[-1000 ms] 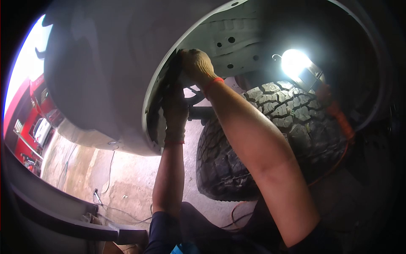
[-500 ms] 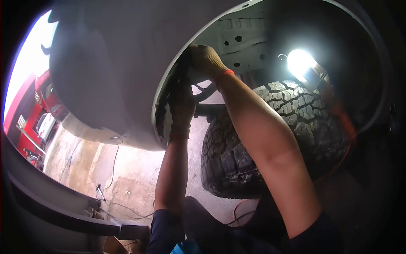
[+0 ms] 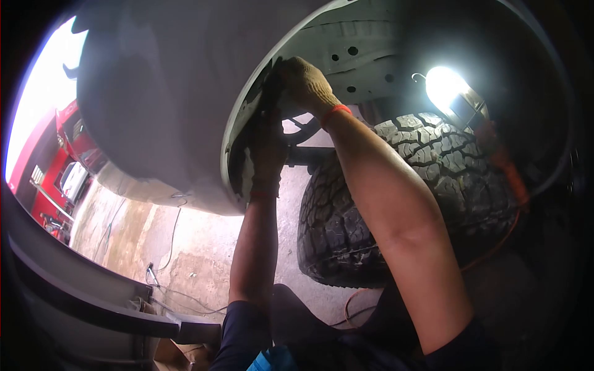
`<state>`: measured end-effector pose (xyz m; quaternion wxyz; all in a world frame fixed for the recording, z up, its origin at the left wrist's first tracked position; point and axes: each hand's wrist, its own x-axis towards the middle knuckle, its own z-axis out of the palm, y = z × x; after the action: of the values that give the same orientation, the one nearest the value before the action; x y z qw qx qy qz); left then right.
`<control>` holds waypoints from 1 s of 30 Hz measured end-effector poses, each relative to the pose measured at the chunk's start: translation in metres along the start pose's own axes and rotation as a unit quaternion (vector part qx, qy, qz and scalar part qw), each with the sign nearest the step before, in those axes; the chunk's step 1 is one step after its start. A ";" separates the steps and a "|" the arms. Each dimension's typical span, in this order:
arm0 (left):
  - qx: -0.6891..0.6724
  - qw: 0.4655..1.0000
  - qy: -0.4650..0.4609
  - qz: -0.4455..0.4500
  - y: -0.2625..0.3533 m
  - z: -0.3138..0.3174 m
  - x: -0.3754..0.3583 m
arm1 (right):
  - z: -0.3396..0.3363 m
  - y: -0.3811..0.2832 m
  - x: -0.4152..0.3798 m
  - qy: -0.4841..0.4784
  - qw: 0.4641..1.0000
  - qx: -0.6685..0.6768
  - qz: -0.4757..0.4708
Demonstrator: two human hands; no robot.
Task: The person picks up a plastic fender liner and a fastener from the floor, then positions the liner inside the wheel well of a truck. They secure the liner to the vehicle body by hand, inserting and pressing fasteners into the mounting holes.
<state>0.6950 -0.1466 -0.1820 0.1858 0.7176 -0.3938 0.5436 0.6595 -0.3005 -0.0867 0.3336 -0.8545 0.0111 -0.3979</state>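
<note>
Both hands, in knitted work gloves, reach up into the wheel arch of a grey vehicle body panel (image 3: 167,111). My right hand (image 3: 307,85) is curled near the inner edge of the arch, high up; its fingertips are hidden against a dark surface there. Below it my left hand (image 3: 268,148) sits in deep shadow behind the arch lip (image 3: 232,133), fingers not distinguishable. Whatever either hand may hold cannot be made out. Beside my right forearm stands a chunky-treaded tire (image 3: 414,167).
A lit work lamp (image 3: 447,89) with a hook and orange cord (image 3: 512,179) rests above the tire. Cables (image 3: 173,241) trail over the concrete floor (image 3: 192,272). A dark curved edge (image 3: 93,303) and a cardboard box (image 3: 170,355) are at lower left, a red vehicle (image 3: 74,139) beyond.
The view has shifted slightly, so the tire and lamp appear a little further right and higher. My right hand has risen slightly along the arch; both hands stay inside it.
</note>
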 end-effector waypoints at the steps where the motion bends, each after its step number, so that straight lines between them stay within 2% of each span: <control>1: -0.002 1.000 -0.001 0.001 0.002 -0.002 0.001 | 0.006 0.007 0.004 0.020 0.996 -0.058 -0.067; 3: -0.014 0.999 -0.041 -0.024 0.003 -0.005 0.003 | 0.015 0.013 0.013 0.015 0.997 -0.055 -0.051; 5: -0.006 0.999 -0.038 -0.025 0.004 -0.007 0.003 | 0.021 0.014 0.017 0.008 0.998 -0.052 -0.035; 6: 0.002 0.999 -0.035 -0.026 0.005 -0.006 0.002 | 0.019 0.009 0.017 -0.007 0.989 0.128 0.079; 7: 0.000 0.999 -0.036 -0.027 0.005 -0.005 0.001 | 0.017 0.004 0.015 -0.021 0.934 0.303 0.189; 8: -0.008 0.999 -0.028 -0.032 0.006 -0.004 0.001 | 0.015 0.000 0.015 -0.021 0.934 0.302 0.190; 10: -0.015 0.999 -0.019 -0.037 0.005 -0.001 0.002 | 0.016 0.002 0.020 -0.068 0.889 0.376 0.252; 11: -0.008 1.000 0.001 -0.016 0.004 0.000 0.002 | 0.017 0.003 0.021 -0.067 0.889 0.376 0.253; 12: -0.001 1.000 0.021 0.004 0.004 -0.001 0.002 | 0.017 0.004 0.021 -0.068 0.926 0.319 0.191; 14: -0.005 1.000 -0.007 -0.014 0.006 -0.003 0.000 | 0.016 0.008 0.019 -0.069 0.954 0.260 0.128; 16: -0.004 0.999 -0.032 -0.036 0.006 -0.004 -0.002 | -0.001 -0.004 0.004 -0.073 0.995 0.064 0.014; 17: -0.081 0.992 -0.058 -0.073 0.007 -0.001 -0.005 | 0.006 0.005 0.008 -0.078 0.995 0.066 0.011; 18: -0.156 0.977 -0.086 -0.113 0.007 0.003 -0.014 | 0.023 0.024 0.017 -0.027 0.987 0.160 0.008; 20: -0.384 0.863 -0.170 -0.279 0.015 0.012 -0.037 | 0.036 0.039 0.031 -0.005 0.969 0.243 0.033; 21: -0.366 0.843 -0.257 -0.301 0.025 0.001 -0.041 | 0.034 0.039 0.036 -0.029 0.971 0.229 0.058; 23: -0.349 0.784 -0.352 -0.373 0.048 -0.003 -0.057 | 0.036 0.028 0.032 0.002 0.962 0.247 0.119; 24: -0.310 0.828 -0.308 -0.351 0.053 0.006 -0.078 | 0.037 0.021 0.030 0.019 0.955 0.258 0.149; 25: -0.309 0.826 -0.308 -0.358 0.055 0.004 -0.083 | 0.031 0.020 0.023 0.015 0.964 0.224 0.143; 27: -0.321 0.833 -0.231 -0.388 0.060 0.003 -0.089 | 0.028 0.014 0.020 0.019 0.973 0.193 0.128; 30: -0.306 0.818 -0.258 -0.412 0.054 0.001 -0.088 | 0.018 0.006 0.009 0.011 0.975 0.181 0.129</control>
<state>0.6454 -0.1487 -0.2722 0.4943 0.8329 -0.2411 0.0623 0.6795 -0.2975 -0.0930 0.5314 -0.7669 0.0524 -0.3561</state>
